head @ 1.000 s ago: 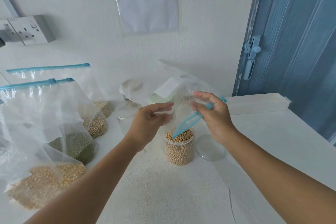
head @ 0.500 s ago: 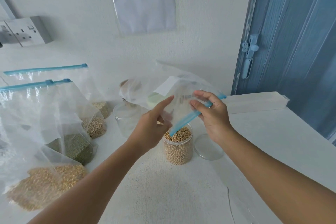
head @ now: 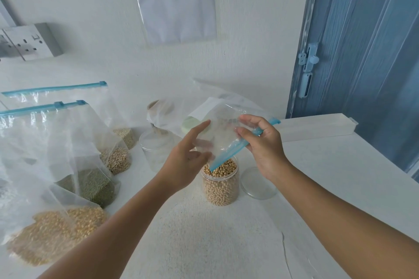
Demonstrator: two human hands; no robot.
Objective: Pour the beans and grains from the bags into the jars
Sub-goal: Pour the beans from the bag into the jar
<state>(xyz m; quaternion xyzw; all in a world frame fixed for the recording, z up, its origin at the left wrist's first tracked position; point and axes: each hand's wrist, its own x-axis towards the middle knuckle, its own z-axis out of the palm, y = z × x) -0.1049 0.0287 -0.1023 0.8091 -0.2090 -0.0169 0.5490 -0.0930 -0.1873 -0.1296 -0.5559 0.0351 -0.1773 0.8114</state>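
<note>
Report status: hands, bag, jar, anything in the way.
Right hand pinches empty zip bag over soybean jar. Left hand open beside bag. Jar full, lid off beside it. Nothing blocking.

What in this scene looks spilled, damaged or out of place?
Nothing has spilled. A thin crack runs through the white table near the front edge. The filled jar stands open, its lid lying flat beside it, which fits the pouring.

Wall socket [head: 29, 41], paper notice [head: 176, 4], blue door [head: 367, 52]
</note>
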